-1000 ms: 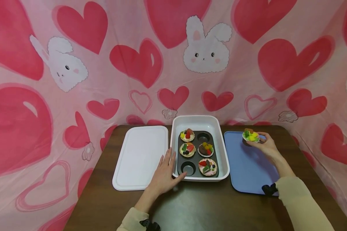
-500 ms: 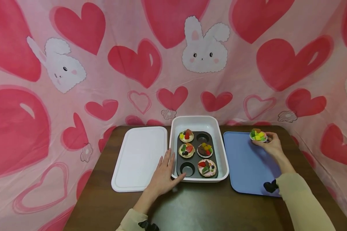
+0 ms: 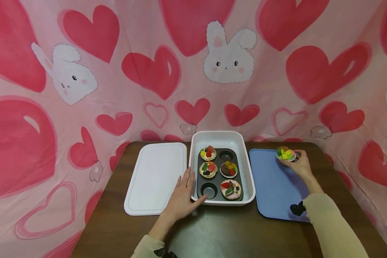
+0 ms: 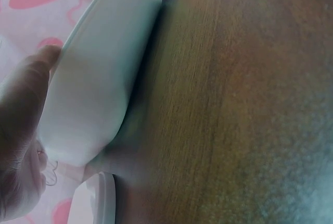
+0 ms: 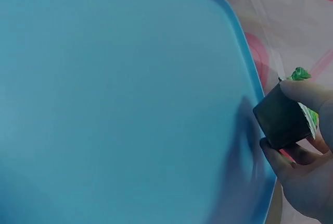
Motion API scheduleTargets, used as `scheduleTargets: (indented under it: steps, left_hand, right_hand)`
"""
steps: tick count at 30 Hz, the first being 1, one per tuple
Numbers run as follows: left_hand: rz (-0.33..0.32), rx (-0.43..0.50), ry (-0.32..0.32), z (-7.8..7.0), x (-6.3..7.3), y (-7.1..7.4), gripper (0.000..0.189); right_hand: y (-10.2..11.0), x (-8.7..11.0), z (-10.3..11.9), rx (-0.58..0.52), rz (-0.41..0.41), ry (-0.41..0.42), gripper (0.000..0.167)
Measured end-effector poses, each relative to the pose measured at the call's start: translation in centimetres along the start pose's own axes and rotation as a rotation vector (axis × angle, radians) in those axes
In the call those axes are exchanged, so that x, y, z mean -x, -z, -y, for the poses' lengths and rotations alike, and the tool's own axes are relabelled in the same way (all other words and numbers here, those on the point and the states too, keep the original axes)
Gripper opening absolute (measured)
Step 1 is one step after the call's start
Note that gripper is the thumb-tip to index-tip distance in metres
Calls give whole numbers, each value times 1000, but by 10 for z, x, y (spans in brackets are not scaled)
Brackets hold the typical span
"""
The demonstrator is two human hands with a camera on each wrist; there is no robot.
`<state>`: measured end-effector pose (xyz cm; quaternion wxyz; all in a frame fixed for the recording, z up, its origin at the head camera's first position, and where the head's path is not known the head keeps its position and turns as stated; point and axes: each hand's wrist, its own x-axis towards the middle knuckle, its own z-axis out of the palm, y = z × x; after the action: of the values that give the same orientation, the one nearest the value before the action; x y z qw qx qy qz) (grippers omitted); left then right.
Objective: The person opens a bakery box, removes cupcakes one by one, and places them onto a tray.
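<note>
My right hand (image 3: 301,165) pinches a fruit-topped cupcake (image 3: 286,154) by its sides over the far right of the blue tray (image 3: 277,190). Green and yellow pieces top the cupcake, and its dark cup (image 5: 281,117) shows in the right wrist view, above its shadow on the tray. With fingers spread and straight, my left hand (image 3: 181,200) rests at the near left corner of a white bin (image 3: 250,172). Inside that bin lies a dark muffin pan (image 3: 220,179) with several fruit-topped cupcakes, such as a pink-creamed one (image 3: 231,190). Its far right and near left wells hold nothing.
A white rectangular board or lid (image 3: 156,179) lies left of the bin on the brown wooden table (image 3: 225,233). Behind the table hangs a pink cloth (image 3: 187,82) with hearts and rabbits.
My right hand has carried the cupcake a little rightward over the blue tray, then slightly back left. My left hand has stayed at the bin's corner.
</note>
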<state>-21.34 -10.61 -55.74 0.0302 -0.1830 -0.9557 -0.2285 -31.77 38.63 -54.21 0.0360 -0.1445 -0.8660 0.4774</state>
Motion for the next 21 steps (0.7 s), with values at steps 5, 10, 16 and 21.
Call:
scheduleTargets:
  steps: [5, 10, 16, 21]
  left_hand:
    - [0, 0, -6, -1, 0, 1, 106]
    - [-6, -4, -9, -1, 0, 2, 106]
    - [-8, -40, -22, -1, -2, 2, 107]
    - [-2, -58, -25, 0, -1, 2, 108]
  right_hand:
    - [-1, -1, -3, 63, 4, 11, 88]
    - [-1, -1, -2, 69, 12, 4, 88]
    - [4, 1, -3, 80, -2, -8, 86]
    - [8, 3, -9, 129, -4, 20, 86]
